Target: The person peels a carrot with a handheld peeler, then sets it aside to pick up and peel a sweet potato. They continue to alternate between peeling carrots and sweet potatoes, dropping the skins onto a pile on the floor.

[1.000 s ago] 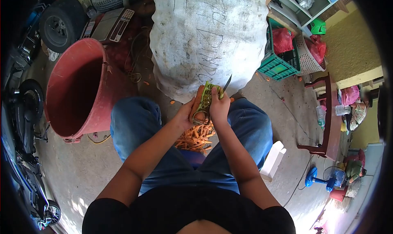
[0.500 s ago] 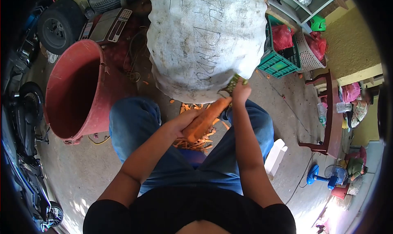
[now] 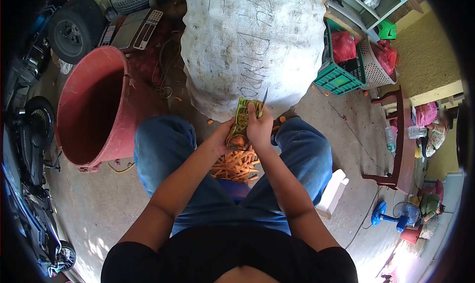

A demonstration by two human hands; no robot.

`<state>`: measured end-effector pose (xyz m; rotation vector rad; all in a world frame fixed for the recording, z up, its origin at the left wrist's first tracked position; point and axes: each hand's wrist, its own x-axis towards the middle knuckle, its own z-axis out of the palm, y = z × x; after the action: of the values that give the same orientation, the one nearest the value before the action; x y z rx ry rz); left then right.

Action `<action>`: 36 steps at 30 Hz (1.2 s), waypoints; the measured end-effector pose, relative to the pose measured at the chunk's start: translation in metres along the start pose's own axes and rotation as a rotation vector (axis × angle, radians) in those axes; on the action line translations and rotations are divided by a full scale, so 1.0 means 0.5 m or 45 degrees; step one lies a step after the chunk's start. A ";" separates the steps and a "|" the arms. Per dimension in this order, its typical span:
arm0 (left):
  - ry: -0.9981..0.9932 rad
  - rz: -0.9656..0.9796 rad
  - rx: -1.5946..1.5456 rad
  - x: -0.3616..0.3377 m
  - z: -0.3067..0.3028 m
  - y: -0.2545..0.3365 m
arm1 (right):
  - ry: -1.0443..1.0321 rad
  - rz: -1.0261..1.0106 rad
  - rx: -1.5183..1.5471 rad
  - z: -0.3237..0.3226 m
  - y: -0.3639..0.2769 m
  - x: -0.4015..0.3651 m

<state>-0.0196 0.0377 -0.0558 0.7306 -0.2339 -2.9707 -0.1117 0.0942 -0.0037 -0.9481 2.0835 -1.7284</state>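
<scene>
Above the gap between the knees, my two hands are close together around a yellow-green patterned piece (image 3: 242, 115). A rounded orange carrot end (image 3: 238, 142) shows at its lower edge; the rest of the carrot is hidden. My left hand (image 3: 223, 137) is closed at the left side, fingers around the carrot and the patterned piece. On the right, my right hand (image 3: 260, 129) is closed, its thumb pressed on the patterned piece. A thin pointed knife blade (image 3: 265, 96) sticks up from that hand, the handle hidden in it. Below lies a heap of orange carrot peelings (image 3: 233, 166).
A large white woven sack (image 3: 252, 45) stands right in front. To the left is a big red tub (image 3: 89, 109), with a wheel (image 3: 71, 33) behind it. At the right stand a green crate (image 3: 341, 75), a wooden frame (image 3: 402, 139) and a white box (image 3: 332, 194).
The long orange carrot, earlier slanting in full view from my left hand, is now mostly covered. My right hand has come down and in with the patterned piece; the blade now shows.
</scene>
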 end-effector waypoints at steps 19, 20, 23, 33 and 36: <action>0.048 -0.271 0.559 -0.057 0.071 -0.023 | 0.728 0.330 -0.379 -0.154 0.194 0.175; 0.163 -0.176 0.484 -0.050 0.061 -0.015 | 0.729 0.327 -0.384 -0.148 0.180 0.170; 0.187 -0.015 0.234 -0.002 0.002 0.010 | 0.470 0.345 0.184 -0.096 0.110 0.119; 0.141 -0.025 0.087 -0.001 0.016 0.006 | 0.064 0.123 -0.107 0.005 -0.008 0.006; 0.124 -0.044 0.316 -0.002 0.016 0.015 | 0.137 -0.006 -0.222 -0.002 0.024 0.021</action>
<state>-0.0223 0.0314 -0.0470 0.9106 -0.5972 -2.9597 -0.1237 0.0888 -0.0126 -0.9261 2.3340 -1.6555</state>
